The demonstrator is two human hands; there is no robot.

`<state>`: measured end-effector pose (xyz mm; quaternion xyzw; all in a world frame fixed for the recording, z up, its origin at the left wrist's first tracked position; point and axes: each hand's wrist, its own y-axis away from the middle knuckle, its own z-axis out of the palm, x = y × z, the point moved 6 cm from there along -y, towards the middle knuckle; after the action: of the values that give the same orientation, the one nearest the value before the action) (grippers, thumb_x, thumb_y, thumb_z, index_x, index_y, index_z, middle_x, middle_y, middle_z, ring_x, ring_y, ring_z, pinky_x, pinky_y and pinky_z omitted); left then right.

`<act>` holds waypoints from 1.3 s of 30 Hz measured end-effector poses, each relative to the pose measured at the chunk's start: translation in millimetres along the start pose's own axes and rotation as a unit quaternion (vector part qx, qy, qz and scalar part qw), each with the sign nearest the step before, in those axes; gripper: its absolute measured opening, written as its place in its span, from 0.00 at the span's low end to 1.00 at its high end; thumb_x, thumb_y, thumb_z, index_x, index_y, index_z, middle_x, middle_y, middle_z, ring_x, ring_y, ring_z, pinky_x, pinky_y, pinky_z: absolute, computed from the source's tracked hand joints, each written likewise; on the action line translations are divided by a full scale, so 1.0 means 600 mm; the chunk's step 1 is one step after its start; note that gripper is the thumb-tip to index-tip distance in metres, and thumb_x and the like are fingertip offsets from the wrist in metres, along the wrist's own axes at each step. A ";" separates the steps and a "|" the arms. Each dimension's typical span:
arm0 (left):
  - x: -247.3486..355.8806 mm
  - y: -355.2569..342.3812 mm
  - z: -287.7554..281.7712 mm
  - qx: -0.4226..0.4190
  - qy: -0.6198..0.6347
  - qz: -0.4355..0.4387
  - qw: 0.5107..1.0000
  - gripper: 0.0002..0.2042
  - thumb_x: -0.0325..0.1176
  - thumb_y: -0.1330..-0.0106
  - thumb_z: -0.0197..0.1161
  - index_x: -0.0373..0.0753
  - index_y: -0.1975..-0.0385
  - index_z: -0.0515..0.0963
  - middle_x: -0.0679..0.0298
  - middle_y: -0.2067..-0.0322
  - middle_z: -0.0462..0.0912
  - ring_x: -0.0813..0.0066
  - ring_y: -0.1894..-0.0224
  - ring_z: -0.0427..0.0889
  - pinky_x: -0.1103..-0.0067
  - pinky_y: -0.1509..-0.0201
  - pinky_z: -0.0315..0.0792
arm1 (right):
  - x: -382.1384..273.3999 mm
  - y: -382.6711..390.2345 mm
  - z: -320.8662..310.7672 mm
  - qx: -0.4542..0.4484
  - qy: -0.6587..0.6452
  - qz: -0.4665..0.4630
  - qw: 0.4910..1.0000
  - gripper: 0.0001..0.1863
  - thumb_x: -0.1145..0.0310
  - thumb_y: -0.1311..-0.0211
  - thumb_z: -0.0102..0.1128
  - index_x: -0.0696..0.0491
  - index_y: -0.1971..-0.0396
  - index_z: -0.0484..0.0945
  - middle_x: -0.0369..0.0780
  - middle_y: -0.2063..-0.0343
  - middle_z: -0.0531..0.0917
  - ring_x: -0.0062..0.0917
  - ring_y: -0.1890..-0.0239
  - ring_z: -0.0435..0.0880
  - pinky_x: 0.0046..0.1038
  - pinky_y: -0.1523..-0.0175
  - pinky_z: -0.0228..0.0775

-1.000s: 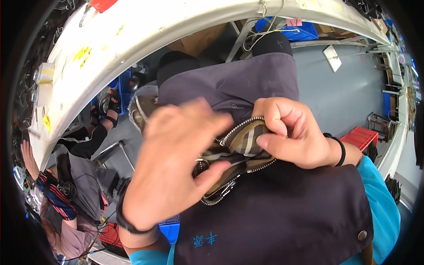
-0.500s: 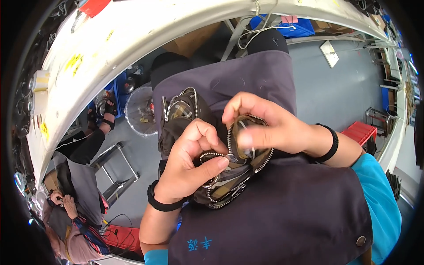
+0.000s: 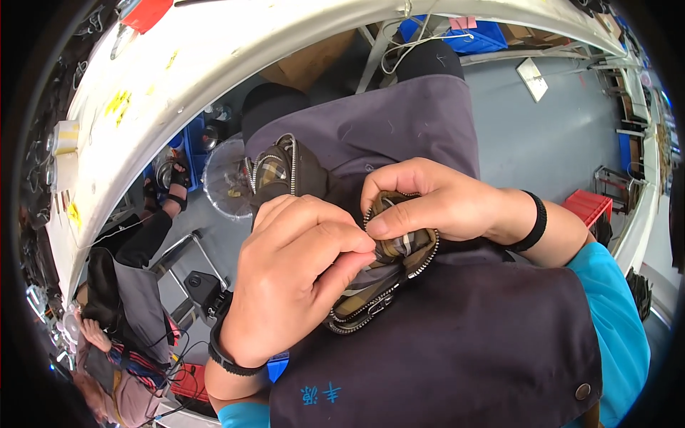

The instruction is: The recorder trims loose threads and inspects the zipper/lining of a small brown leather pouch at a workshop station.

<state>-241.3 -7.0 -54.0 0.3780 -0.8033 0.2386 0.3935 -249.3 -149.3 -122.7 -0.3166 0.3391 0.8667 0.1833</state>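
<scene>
Left hand (image 3: 285, 278): fingers curled, thumb and forefinger tips pressed together by the lining; anything between them too small to tell. Right hand (image 3: 435, 203): thumb and bent fingers pinching a zipper-edged part of the dark cloth bag (image 3: 314, 171). Tips of both hands close together.

Bag lies on the lap, partly under the hands; olive and plaid lining showing, silver zipper teeth along curved edges, the flap nearest the body gaping. Beneath it, dark apron (image 3: 442, 335). Black band (image 3: 534, 227) on the right wrist.

Beyond the knees, white table (image 3: 214, 57), yellow marks on top. Left, clear plastic bag (image 3: 222, 189); right, red crate (image 3: 586, 207) on grey floor (image 3: 542, 143).
</scene>
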 end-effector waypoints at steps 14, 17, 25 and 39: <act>0.010 -0.017 0.004 -0.036 -0.063 0.023 0.997 0.06 0.22 0.49 0.69 0.39 0.74 0.79 0.65 0.73 0.78 0.66 0.71 0.77 0.76 0.65 0.70 | 0.012 -0.005 -0.007 0.023 -0.029 0.003 0.999 0.09 0.70 0.37 0.61 0.60 0.64 0.76 0.35 0.69 0.82 0.13 0.66 0.78 0.18 0.62 0.70; 0.009 -0.014 0.004 -0.018 -0.079 0.027 0.996 0.06 0.24 0.50 0.70 0.40 0.75 0.79 0.66 0.73 0.79 0.67 0.70 0.77 0.76 0.66 0.70 | 0.007 -0.005 -0.004 0.025 -0.024 0.000 0.999 0.09 0.69 0.37 0.61 0.60 0.63 0.76 0.35 0.69 0.82 0.14 0.65 0.79 0.18 0.61 0.70; 0.006 0.000 0.004 0.043 -0.083 0.035 0.995 0.07 0.25 0.51 0.72 0.40 0.76 0.80 0.66 0.73 0.80 0.67 0.71 0.77 0.76 0.67 0.69 | -0.001 -0.003 -0.002 0.036 0.012 -0.001 0.999 0.10 0.67 0.37 0.61 0.60 0.64 0.78 0.35 0.68 0.82 0.14 0.64 0.78 0.18 0.59 0.70; -0.001 0.006 0.019 -0.018 -0.120 0.074 0.990 0.06 0.27 0.45 0.65 0.38 0.75 0.74 0.62 0.71 0.75 0.63 0.66 0.77 0.73 0.57 0.64 | 0.007 -0.008 -0.003 0.018 0.030 -0.006 0.999 0.11 0.65 0.36 0.62 0.57 0.62 0.75 0.32 0.70 0.80 0.10 0.67 0.75 0.17 0.63 0.66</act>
<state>-249.0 -12.3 -61.1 0.3363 -0.8747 0.2051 0.2822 -249.4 -146.7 -128.7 -0.3413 0.3578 0.8496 0.1836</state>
